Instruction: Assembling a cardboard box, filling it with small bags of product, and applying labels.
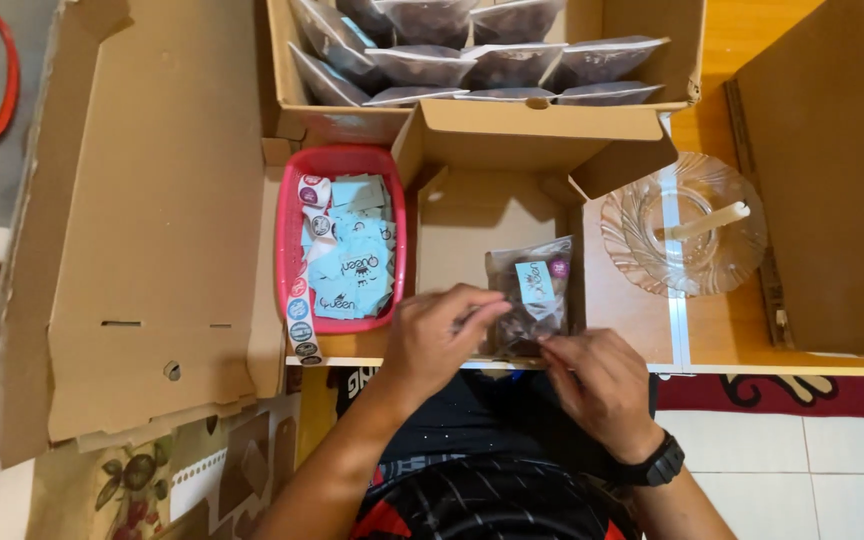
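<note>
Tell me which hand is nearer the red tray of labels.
Left. The left hand sits just right of the red tray, close to its lower right corner; the right hand is farther right, past the small clear bag both hands hold.

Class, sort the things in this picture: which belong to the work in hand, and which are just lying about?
In use: left hand, right hand, clear packet, small open box, red tray of labels.
Lying about: glass dish, red ring, flat cardboard.

Wood table (742, 40) w/ boxes (492, 200), red tray (288, 240), glass dish (652, 250).
</note>
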